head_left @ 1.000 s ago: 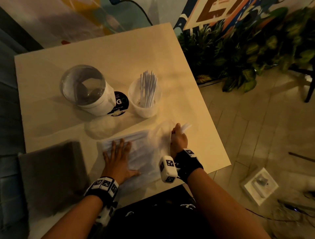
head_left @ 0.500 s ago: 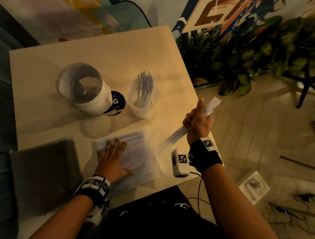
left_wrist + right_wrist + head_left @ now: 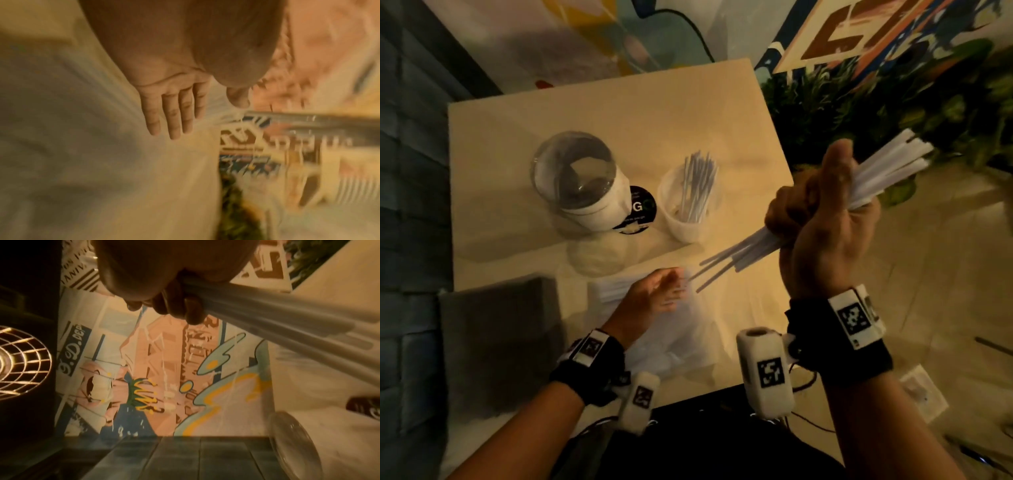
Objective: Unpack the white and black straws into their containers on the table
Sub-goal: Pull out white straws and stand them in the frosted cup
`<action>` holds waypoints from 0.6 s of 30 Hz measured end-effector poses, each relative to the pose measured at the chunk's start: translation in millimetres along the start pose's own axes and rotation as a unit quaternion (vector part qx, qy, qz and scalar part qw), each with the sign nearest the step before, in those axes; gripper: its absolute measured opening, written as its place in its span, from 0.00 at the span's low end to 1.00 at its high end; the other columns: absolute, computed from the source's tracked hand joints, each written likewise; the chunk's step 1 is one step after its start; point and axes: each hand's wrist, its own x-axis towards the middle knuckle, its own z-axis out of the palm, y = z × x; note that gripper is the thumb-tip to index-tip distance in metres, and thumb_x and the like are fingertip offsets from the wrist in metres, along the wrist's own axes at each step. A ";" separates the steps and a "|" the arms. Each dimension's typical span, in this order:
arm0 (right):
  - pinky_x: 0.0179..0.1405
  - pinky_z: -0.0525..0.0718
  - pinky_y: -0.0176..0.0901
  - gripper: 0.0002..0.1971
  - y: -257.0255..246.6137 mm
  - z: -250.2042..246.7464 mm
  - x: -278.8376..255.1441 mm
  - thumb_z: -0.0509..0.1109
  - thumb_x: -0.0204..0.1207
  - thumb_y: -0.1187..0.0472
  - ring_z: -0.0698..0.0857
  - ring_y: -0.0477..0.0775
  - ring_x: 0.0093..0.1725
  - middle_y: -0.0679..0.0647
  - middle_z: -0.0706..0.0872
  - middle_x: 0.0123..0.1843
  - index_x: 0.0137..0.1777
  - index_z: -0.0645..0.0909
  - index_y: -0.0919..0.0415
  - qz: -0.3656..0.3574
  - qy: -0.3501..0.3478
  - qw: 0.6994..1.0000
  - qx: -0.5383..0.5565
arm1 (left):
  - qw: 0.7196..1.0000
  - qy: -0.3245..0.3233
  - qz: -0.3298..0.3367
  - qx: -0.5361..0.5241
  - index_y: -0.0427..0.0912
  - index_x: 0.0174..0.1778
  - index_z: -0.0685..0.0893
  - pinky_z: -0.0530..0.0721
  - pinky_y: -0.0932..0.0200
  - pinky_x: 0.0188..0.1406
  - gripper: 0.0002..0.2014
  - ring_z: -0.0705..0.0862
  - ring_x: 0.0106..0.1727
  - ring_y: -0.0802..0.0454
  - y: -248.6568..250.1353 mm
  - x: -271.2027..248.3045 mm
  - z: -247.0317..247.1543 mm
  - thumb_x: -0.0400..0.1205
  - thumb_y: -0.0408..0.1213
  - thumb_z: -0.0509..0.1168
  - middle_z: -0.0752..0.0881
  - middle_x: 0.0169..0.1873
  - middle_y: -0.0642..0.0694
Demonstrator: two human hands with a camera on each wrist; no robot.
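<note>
My right hand (image 3: 822,219) grips a bundle of white straws (image 3: 887,171) in its fist, raised above the table's right edge; the straws (image 3: 277,316) slant down toward the left. My left hand (image 3: 654,298) hovers over the clear plastic straw bag (image 3: 688,329) with straight fingers (image 3: 170,116), close to the lower straw tips and holding nothing. A clear cup (image 3: 688,219) with several white straws stands mid-table. To its left sits a white container (image 3: 599,205) with a clear domed lid.
A dark grey box (image 3: 500,335) lies at the table's front left corner. A black round label (image 3: 640,209) rests between the two containers. Green plants (image 3: 876,113) stand beyond the right table edge (image 3: 774,137), with tiled floor below.
My right hand has pulled the straw bundle out of the bag and lifted it up and to the right. My left hand has risen off the bag, fingers still straight.
</note>
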 end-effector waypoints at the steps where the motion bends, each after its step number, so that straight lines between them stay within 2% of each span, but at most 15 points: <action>1: 0.21 0.59 0.37 0.19 5.2 6.6 -4.9 0.57 0.87 0.60 0.58 0.46 0.18 0.46 0.62 0.21 0.31 0.67 0.53 0.016 -0.012 1.000 0.007 | 0.994 -0.011 -0.044 -0.096 0.41 0.69 0.80 0.86 0.52 0.57 0.42 0.87 0.65 0.41 9.3 -1.9 8.2 0.71 0.73 0.66 0.89 0.61 0.42; 3: 0.21 0.59 0.38 0.18 14.6 16.3 -13.4 0.58 0.86 0.60 0.60 0.45 0.18 0.45 0.64 0.21 0.31 0.69 0.53 0.043 -0.032 0.999 0.003 | 0.969 -0.030 -0.101 -0.224 0.37 0.72 0.78 0.84 0.40 0.59 0.38 0.87 0.64 0.34 24.2 -6.3 21.0 0.79 0.66 0.56 0.86 0.65 0.35; 5: 0.20 0.61 0.38 0.18 22.1 22.2 -18.6 0.60 0.86 0.59 0.62 0.46 0.19 0.46 0.65 0.22 0.32 0.68 0.55 0.048 -0.056 0.997 -0.017 | 0.947 -0.039 -0.120 -0.294 0.37 0.73 0.76 0.86 0.38 0.58 0.34 0.86 0.64 0.32 31.9 -9.7 28.1 0.85 0.63 0.50 0.85 0.67 0.32; 8: 0.21 0.68 0.41 0.16 27.7 27.5 -19.5 0.61 0.83 0.57 0.68 0.49 0.19 0.46 0.72 0.23 0.32 0.74 0.53 0.029 -0.083 0.994 -0.057 | 0.938 -0.029 -0.124 -0.321 0.40 0.67 0.81 0.90 0.44 0.51 0.28 0.89 0.59 0.35 34.1 -11.6 32.1 0.89 0.57 0.47 0.89 0.59 0.34; 11: 0.20 0.75 0.47 0.18 30.5 28.6 -15.8 0.59 0.87 0.57 0.75 0.60 0.19 0.51 0.78 0.25 0.35 0.75 0.62 -0.016 -0.083 0.990 -0.117 | 0.934 -0.016 -0.118 -0.337 0.37 0.60 0.84 0.91 0.49 0.42 0.24 0.92 0.48 0.40 37.3 -13.0 36.1 0.90 0.51 0.49 0.92 0.48 0.35; 13: 0.19 0.76 0.47 0.19 32.3 29.8 -13.8 0.58 0.88 0.55 0.76 0.63 0.19 0.53 0.80 0.26 0.37 0.76 0.62 -0.021 -0.077 0.988 -0.130 | 0.928 -0.001 -0.119 -0.353 0.35 0.58 0.84 0.91 0.53 0.36 0.20 0.93 0.41 0.43 41.7 -12.5 37.6 0.90 0.46 0.53 0.92 0.42 0.35; 16: 0.19 0.76 0.45 0.16 36.7 32.2 -13.6 0.59 0.87 0.56 0.76 0.59 0.20 0.53 0.80 0.28 0.37 0.80 0.51 0.000 -0.065 0.991 -0.117 | 0.922 0.008 -0.125 -0.366 0.33 0.54 0.84 0.90 0.56 0.31 0.18 0.91 0.34 0.45 47.6 -9.0 39.2 0.90 0.43 0.53 0.91 0.37 0.35; 18: 0.18 0.75 0.45 0.14 41.3 32.4 -14.4 0.61 0.85 0.55 0.76 0.56 0.19 0.54 0.79 0.27 0.37 0.81 0.51 0.017 -0.064 0.991 -0.115 | 0.922 0.016 -0.127 -0.364 0.32 0.51 0.84 0.89 0.58 0.28 0.19 0.90 0.31 0.45 50.3 -7.3 39.4 0.91 0.41 0.52 0.89 0.34 0.36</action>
